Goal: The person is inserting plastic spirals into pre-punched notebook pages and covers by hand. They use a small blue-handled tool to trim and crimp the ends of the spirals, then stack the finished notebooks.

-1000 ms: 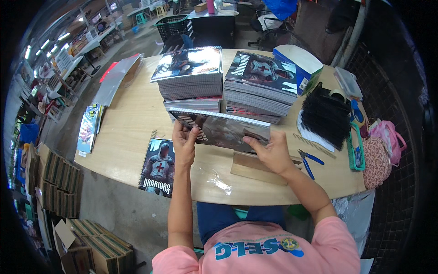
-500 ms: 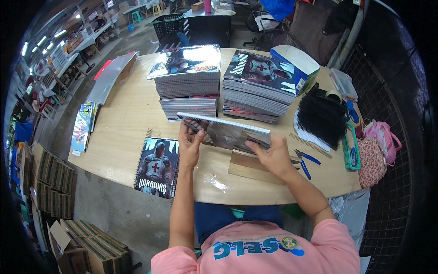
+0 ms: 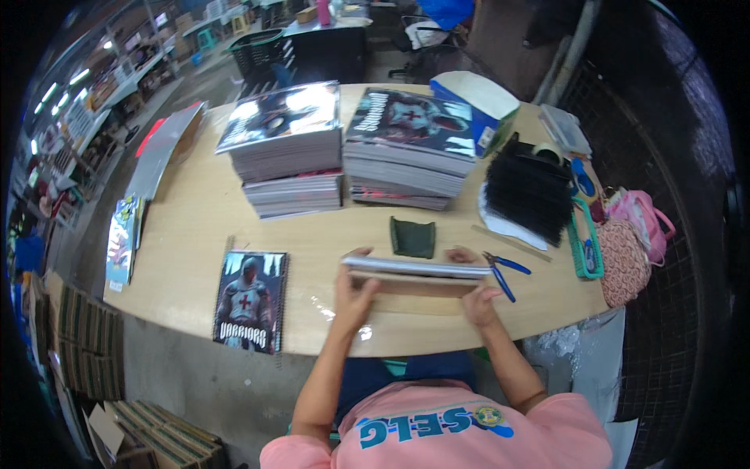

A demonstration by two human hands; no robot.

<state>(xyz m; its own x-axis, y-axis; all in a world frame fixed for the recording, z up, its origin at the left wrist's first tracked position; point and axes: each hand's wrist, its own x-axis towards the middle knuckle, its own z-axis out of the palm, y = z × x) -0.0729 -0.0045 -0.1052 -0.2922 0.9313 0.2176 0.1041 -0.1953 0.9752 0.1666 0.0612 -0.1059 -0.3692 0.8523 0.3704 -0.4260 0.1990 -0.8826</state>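
Between my two hands a thin notebook [image 3: 422, 268] stands nearly on edge, its pale page edges facing up. My left hand [image 3: 356, 291] grips its left end, thumb on the near side and fingers behind. My right hand [image 3: 478, 295] is closed round the right end in the same way. Just below the notebook is a tan wooden block [image 3: 410, 287], partly hidden by it; whether they touch I cannot tell. A dark green pad [image 3: 412, 238] lies just beyond. Blue-handled pliers [image 3: 506, 273] rest near my right hand. A coil-bound notebook [image 3: 250, 301] with an armoured figure lies at the left.
Two tall notebook stacks [image 3: 285, 148] [image 3: 410, 148] rise at the back. On the right are black binding coils [image 3: 527, 195], a green basket [image 3: 584, 242], and patterned pink bags [image 3: 625, 262]. Plastic sheets [image 3: 168, 152] and booklets [image 3: 123, 238] lie along the left edge. Cardboard boxes [image 3: 90, 344] are below.
Both hands have moved nearer to me and tipped the notebook from slanted to nearly upright on edge. The green pad, hidden before, now shows. The head view has shifted slightly.
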